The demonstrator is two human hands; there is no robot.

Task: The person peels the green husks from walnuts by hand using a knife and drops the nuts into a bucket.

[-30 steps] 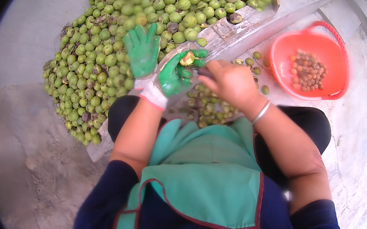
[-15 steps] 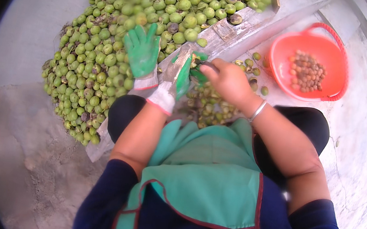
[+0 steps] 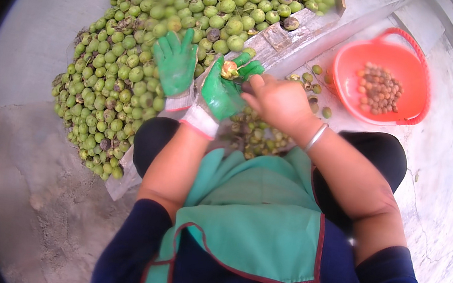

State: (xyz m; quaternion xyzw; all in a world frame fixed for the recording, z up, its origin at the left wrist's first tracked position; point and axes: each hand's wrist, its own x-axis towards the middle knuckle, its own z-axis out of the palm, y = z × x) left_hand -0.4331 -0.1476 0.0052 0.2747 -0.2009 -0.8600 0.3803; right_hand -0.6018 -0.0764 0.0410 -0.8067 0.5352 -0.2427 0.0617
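My left hand (image 3: 221, 91), in a green-coated glove with a white cuff, is turned palm up with its fingers curled. Near its fingertips it holds a walnut (image 3: 229, 70), partly out of its green husk, pale and brown on top. My right hand (image 3: 279, 104), bare with a silvery bangle at the wrist, is closed around a dark-handled knife (image 3: 248, 87) right beside the left palm; the blade is hard to make out. An empty green glove (image 3: 174, 65) lies on the heap just left of my left hand.
A large heap of green-husked walnuts (image 3: 126, 72) spreads at the left and far side, edged by a wooden board (image 3: 278, 37). Husk pieces (image 3: 262, 132) lie beneath my hands. To the right stands a red basket (image 3: 345, 71) with brown nuts (image 3: 380, 89) inside.
My left hand has rolled from edge-on to palm up, bringing the walnut into view. My right hand has shifted slightly right and down with the knife.
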